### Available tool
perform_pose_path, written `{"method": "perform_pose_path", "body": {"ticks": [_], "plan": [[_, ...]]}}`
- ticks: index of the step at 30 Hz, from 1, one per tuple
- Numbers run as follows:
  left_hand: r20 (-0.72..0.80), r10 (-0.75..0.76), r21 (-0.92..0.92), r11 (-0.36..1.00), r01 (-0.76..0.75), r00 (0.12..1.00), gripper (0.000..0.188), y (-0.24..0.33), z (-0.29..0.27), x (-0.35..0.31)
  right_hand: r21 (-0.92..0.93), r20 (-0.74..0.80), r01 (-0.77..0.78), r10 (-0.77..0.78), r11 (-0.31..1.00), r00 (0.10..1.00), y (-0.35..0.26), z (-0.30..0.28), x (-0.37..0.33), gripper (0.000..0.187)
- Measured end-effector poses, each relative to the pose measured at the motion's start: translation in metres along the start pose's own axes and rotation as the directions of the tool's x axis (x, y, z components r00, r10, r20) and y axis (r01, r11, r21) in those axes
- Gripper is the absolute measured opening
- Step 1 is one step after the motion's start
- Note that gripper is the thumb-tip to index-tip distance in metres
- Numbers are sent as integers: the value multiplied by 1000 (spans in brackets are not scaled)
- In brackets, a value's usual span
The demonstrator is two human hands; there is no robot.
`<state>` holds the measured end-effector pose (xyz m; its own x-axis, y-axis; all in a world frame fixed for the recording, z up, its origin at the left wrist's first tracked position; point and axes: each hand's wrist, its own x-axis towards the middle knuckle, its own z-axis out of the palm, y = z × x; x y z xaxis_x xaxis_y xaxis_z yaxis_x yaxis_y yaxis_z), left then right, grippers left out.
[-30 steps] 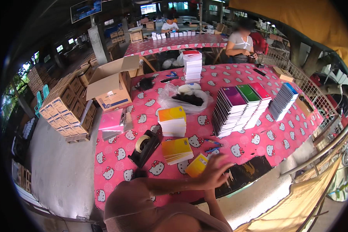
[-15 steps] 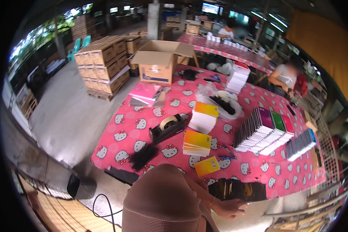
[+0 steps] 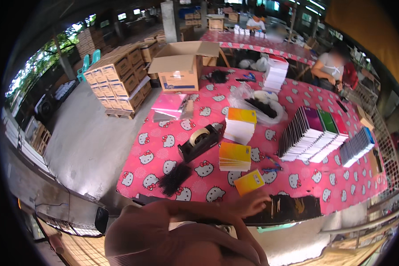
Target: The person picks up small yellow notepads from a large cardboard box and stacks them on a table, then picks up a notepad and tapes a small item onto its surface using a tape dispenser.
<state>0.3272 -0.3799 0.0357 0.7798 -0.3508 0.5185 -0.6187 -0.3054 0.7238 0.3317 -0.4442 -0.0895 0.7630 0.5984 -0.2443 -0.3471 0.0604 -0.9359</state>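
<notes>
My left forearm reaches across to the right at the table's near edge. My left hand [image 3: 252, 203] is slightly blurred, its fingers loosely apart with nothing seen in them. It is just below a single yellow-orange notebook [image 3: 249, 181] lying tilted on the table. My right forearm [image 3: 246, 235] rises to meet the left near the wrist; the right hand's fingers are hidden in the overlap. Beyond the single notebook stand a low fanned stack of yellow-orange notebooks [image 3: 235, 153] and a taller stack [image 3: 240, 117]. Blue pens [image 3: 272, 166] lie to their right.
A black tape dispenser [image 3: 199, 144] and a bundle of black bristles [image 3: 174, 178] lie left. Spiral notebook stacks [image 3: 312, 122] stand right, near a plastic bag [image 3: 270, 113] with black contents. An open carton [image 3: 179, 80] is at the far left. A person [image 3: 330, 66] sits beyond the table.
My left arm has come into view across the near edge. The right hand has moved up and left from beyond the table edge toward the left one. The view has shifted slightly.
</notes>
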Motion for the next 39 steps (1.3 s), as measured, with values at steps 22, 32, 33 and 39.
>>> {"method": "perform_pose_path", "body": {"ticks": [22,32,33,39], "plan": [[-28,-683,536,606,588,730,70,-100,-18,-21,-896,-288,-189,-203,401,936,-86,-100,48,69],[-195,-391,298,850,434,900,43,-26,-60,-83,-311,43,402,-410,861,911,-62,-61,8,36],[-251,-337,270,876,400,907,45,-29,-56,-84,-221,33,353,-355,909,934,-49,-60,15,36],[-555,-343,111,873,476,758,49,-42,-47,-99,-227,51,233,-227,946,973,-32,-44,29,26]]}}
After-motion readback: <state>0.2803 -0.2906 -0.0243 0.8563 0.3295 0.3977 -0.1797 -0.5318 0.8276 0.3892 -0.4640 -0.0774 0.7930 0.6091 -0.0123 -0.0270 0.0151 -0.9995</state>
